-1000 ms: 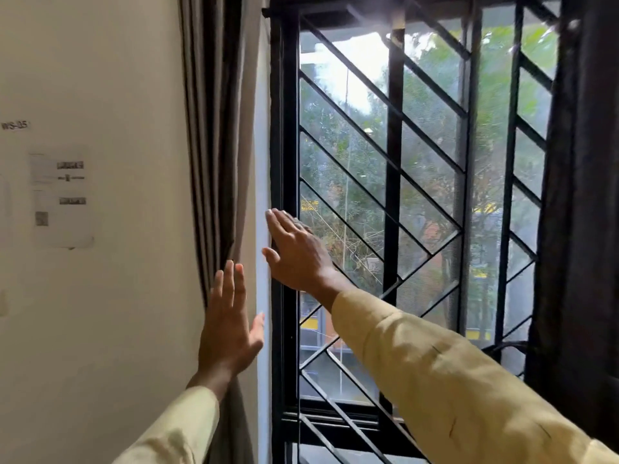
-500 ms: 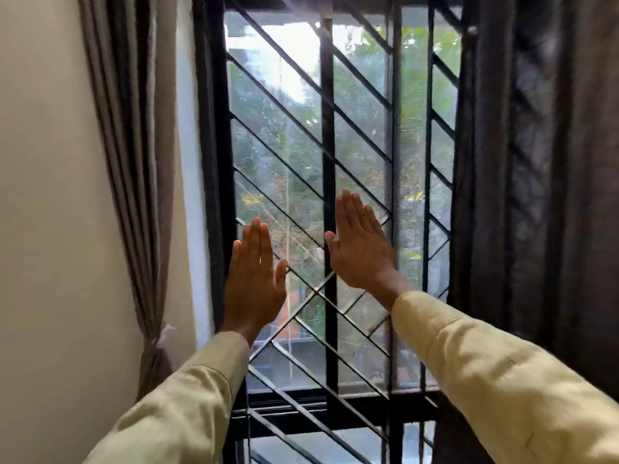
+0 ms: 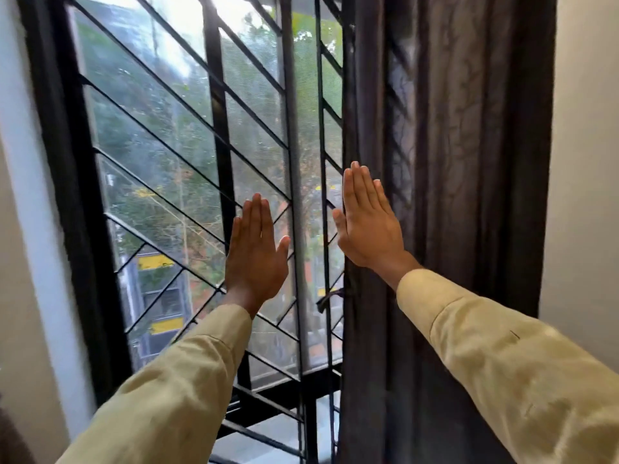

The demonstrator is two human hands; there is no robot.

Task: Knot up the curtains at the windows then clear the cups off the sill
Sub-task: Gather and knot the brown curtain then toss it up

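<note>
Two flat, empty palms: left hand (image 3: 256, 254) before the window grille (image 3: 214, 135), right hand (image 3: 368, 226) beside the dark curtain (image 3: 452, 162).

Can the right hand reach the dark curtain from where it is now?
Probably yes. The right hand is open and flat, raised right at the curtain's inner edge, and nothing stands between them. The left hand is off to the side, before the window grille.

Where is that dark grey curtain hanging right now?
In the head view, the dark grey curtain hangs unknotted on the right, between the black window grille and the pale wall. The open right hand is raised at its inner edge.
</note>
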